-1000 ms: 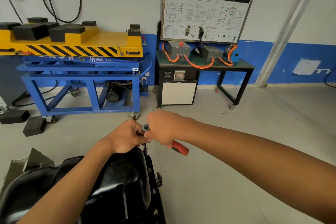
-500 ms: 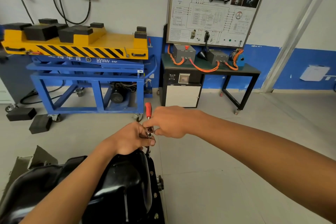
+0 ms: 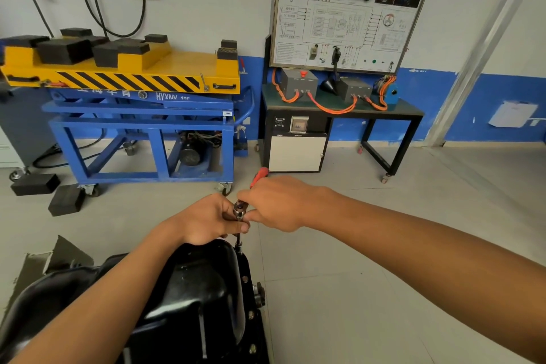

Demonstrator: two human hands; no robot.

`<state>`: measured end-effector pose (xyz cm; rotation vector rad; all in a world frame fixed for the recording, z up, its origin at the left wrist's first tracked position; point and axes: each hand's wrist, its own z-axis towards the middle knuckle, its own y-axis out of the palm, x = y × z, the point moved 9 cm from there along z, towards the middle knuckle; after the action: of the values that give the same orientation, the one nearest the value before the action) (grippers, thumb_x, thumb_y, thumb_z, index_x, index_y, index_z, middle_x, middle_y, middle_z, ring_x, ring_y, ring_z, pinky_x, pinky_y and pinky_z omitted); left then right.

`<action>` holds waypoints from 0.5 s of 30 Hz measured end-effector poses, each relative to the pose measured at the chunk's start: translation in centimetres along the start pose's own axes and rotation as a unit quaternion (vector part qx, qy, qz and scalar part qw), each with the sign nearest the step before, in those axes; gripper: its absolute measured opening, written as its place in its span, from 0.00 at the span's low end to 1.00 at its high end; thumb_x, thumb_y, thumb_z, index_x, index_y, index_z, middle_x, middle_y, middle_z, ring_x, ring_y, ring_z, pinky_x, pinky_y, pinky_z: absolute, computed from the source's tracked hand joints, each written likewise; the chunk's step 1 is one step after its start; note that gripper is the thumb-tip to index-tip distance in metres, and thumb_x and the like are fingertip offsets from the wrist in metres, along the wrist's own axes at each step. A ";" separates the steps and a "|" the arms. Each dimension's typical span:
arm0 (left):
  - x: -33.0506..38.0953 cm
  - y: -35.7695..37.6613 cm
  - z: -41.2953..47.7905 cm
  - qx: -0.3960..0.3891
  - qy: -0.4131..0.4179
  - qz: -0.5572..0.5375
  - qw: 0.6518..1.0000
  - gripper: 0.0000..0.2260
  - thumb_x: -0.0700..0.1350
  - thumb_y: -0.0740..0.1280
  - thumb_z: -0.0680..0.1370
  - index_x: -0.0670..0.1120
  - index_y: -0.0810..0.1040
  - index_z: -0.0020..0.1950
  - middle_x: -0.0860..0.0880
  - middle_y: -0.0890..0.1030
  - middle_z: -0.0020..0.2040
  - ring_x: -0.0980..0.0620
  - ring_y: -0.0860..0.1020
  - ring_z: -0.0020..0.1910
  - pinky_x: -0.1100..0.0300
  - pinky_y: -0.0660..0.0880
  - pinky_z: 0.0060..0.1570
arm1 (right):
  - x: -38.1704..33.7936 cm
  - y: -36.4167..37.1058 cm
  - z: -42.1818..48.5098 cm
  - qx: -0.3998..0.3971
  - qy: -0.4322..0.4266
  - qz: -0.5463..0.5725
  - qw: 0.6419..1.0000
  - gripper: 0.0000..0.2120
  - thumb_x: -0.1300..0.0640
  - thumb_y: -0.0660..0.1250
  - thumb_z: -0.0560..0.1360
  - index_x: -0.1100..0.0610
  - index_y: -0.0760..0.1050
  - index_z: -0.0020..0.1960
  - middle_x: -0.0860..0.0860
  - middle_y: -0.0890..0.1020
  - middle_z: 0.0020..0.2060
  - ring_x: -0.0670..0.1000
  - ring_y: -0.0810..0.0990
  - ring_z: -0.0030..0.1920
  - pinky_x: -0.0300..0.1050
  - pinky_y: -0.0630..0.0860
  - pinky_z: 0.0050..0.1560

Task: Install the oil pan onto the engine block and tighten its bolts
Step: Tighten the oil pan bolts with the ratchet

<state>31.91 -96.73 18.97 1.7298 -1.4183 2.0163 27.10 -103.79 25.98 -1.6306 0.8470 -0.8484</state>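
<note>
The fingers (image 3: pixel 235 225) of the left hand (image 3: pixel 211 220) are curling round the top of the extension (image 3: pixel 238 238), pinching it just under the ratchet (image 3: pixel 238 211) head. The right hand (image 3: pixel 279 204) is gripping the ratchet's handle (image 3: pixel 259 176) with its fingers wrapped round it, so only the red end is showing past the knuckles, pointing toward the far wall. The extension is standing nearly upright and reaching down to the far end of the flange (image 3: pixel 246 263); what it is seated on there is too small to tell. The pan (image 3: pixel 192 289), black and glossy, is lying bottom-up under the left forearm, with the flange running along its right edge. Several bolts (image 3: pixel 251 315) are sitting in a row along that flange, nearer the camera. Beyond the hands, a blue cart (image 3: pixel 141 127) with a yellow striped top is standing on the grey floor (image 3: pixel 369 275) against the far wall, carrying black pads (image 3: pixel 65 50). Two more blocks (image 3: pixel 66 200) are lying on the floor by the cart's left end. To the cart's right, a black bench (image 3: pixel 393 115) is holding grey boxes and orange cables (image 3: pixel 334 108), with a wiring board (image 3: pixel 348 12) standing upright behind them.
</note>
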 end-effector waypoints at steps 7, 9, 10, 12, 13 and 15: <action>-0.1 0.2 -0.3 0.023 -0.003 0.003 1.000 0.13 0.45 0.74 0.77 0.34 0.83 0.43 0.33 0.78 0.36 0.48 0.71 0.35 0.54 0.71 0.42 | -0.3 -0.2 0.0 0.014 0.017 -0.027 0.999 0.14 0.47 0.58 0.83 0.57 0.75 0.51 0.49 0.71 0.35 0.53 0.75 0.39 0.50 0.71 0.37; -0.1 0.3 -0.2 0.027 0.000 0.003 1.000 0.13 0.45 0.74 0.77 0.34 0.83 0.44 0.32 0.79 0.38 0.47 0.71 0.36 0.53 0.73 0.43 | -0.3 -0.3 0.0 0.017 0.023 -0.027 0.999 0.15 0.46 0.58 0.83 0.56 0.74 0.46 0.50 0.71 0.35 0.53 0.75 0.37 0.49 0.74 0.37; 0.0 0.3 -0.2 0.030 0.000 0.004 1.000 0.12 0.45 0.74 0.77 0.35 0.83 0.42 0.34 0.78 0.35 0.48 0.70 0.35 0.54 0.72 0.42 | -0.3 -0.4 0.0 0.023 0.026 -0.027 0.999 0.16 0.46 0.59 0.83 0.55 0.72 0.42 0.50 0.71 0.34 0.52 0.74 0.35 0.47 0.71 0.34; -0.1 0.2 -0.1 0.036 -0.006 0.011 0.999 0.12 0.45 0.74 0.77 0.43 0.83 0.34 0.44 0.74 0.29 0.52 0.69 0.32 0.60 0.71 0.38 | -0.3 -0.6 0.0 0.036 0.036 -0.026 0.998 0.20 0.45 0.59 0.82 0.52 0.66 0.35 0.49 0.69 0.32 0.49 0.70 0.31 0.45 0.64 0.30; -0.2 0.2 -0.1 0.039 -0.008 0.017 0.999 0.14 0.45 0.74 0.77 0.47 0.82 0.30 0.49 0.73 0.27 0.55 0.68 0.29 0.65 0.69 0.34 | -0.2 -0.6 0.0 0.043 0.042 -0.023 0.998 0.21 0.44 0.60 0.82 0.52 0.65 0.33 0.49 0.69 0.31 0.49 0.69 0.30 0.45 0.62 0.30; -0.2 0.2 0.0 0.040 -0.012 0.028 0.999 0.18 0.44 0.75 0.76 0.51 0.78 0.26 0.54 0.70 0.25 0.58 0.66 0.26 0.68 0.65 0.31 | 0.0 -0.5 0.1 0.055 0.054 0.001 0.997 0.23 0.42 0.60 0.80 0.52 0.64 0.31 0.49 0.69 0.29 0.49 0.69 0.30 0.44 0.61 0.30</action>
<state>31.87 -96.78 18.63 1.7702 -1.4294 2.1152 27.23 -103.66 26.49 -1.4991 0.8616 -0.9720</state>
